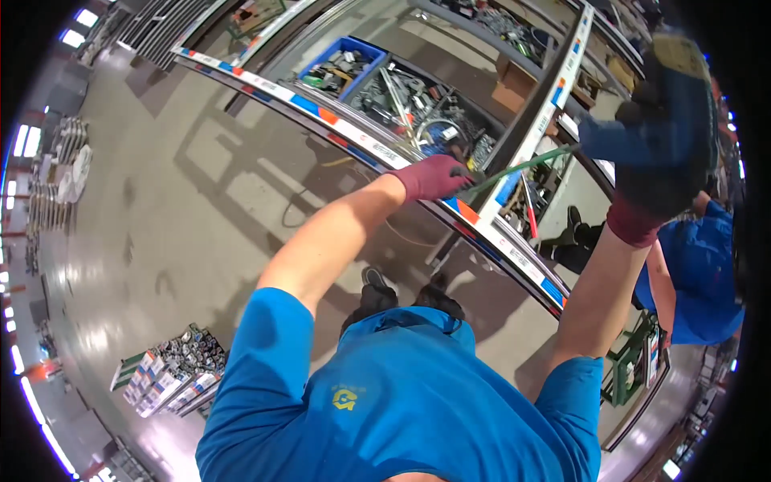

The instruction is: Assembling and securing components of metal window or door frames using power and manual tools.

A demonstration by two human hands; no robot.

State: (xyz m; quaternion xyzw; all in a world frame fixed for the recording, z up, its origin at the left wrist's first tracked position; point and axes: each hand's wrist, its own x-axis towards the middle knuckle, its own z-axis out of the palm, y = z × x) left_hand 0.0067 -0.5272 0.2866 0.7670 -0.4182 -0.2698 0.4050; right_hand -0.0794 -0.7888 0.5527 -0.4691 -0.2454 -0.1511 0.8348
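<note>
My left hand (pixel 434 177), in a maroon glove with dark fingertips, is closed at the near rail of a metal frame (pixel 377 148). Its fingers pinch the near end of a thin green strip (pixel 526 165). The strip slants up to the right, toward my right hand (pixel 654 181). That hand is raised over the frame's right side, in a dark glove with a maroon cuff. It is closed around a blurred blue tool (pixel 642 143) with a tan end, whose exact kind I cannot make out. Whether the tool touches the strip is unclear.
Beyond the near rail stand a blue bin (pixel 371 50) and a dark bin (pixel 405 96) of metal parts. A red-handled tool (pixel 531 217) lies right of the crossbar. A co-worker in blue (pixel 695 273) is close on my right. Stacked profiles (pixel 181 365) stand at lower left.
</note>
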